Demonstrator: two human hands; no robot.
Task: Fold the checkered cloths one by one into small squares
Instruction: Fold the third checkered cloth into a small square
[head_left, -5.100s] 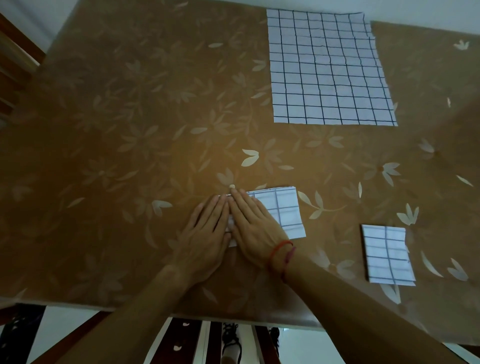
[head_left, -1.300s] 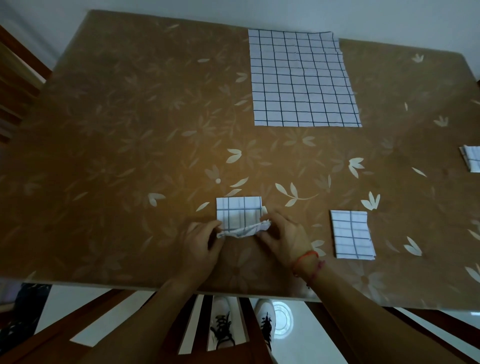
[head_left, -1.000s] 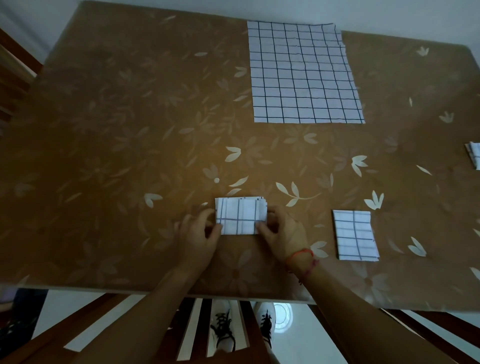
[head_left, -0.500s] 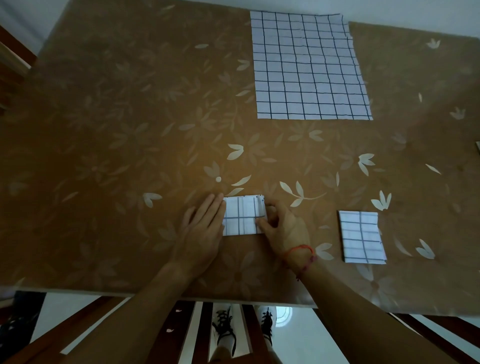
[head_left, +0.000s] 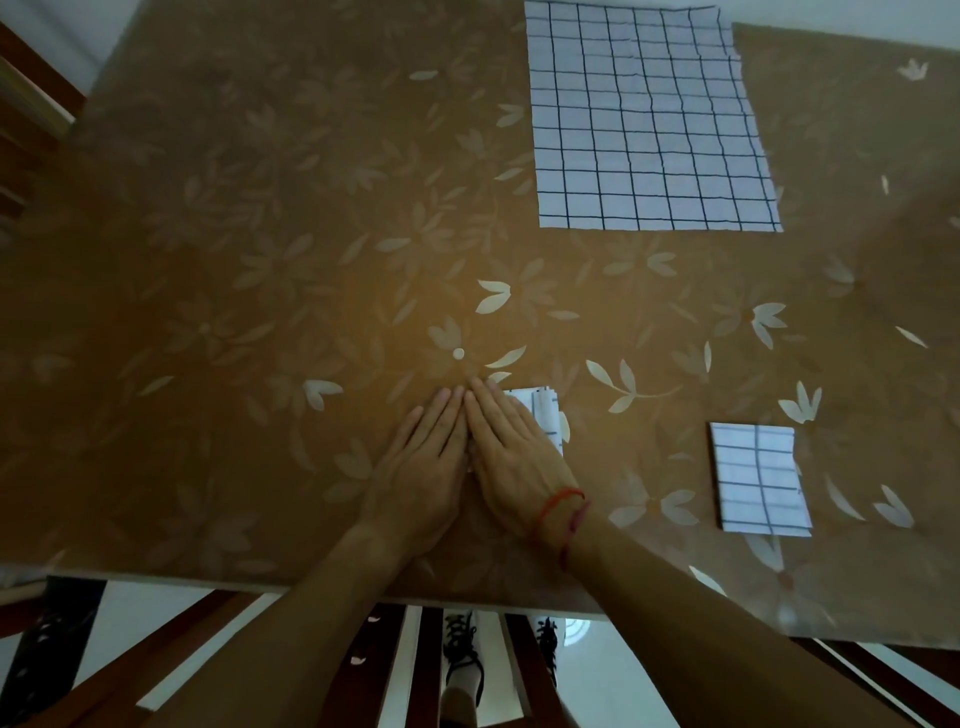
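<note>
While the flat left hand (head_left: 423, 467) and right hand (head_left: 511, 457) press, the folded cloth (head_left: 543, 415) lies beneath.

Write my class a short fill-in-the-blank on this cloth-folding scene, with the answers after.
The left hand and right hand press ____, fingers straight, on the half-hidden cloth.
A red string circles the ____ wrist.
The unfolded cloth lies at the table's ____ edge.
To the right, ____ finished square lies alone.
Answers: flat; right; far; one.
</note>
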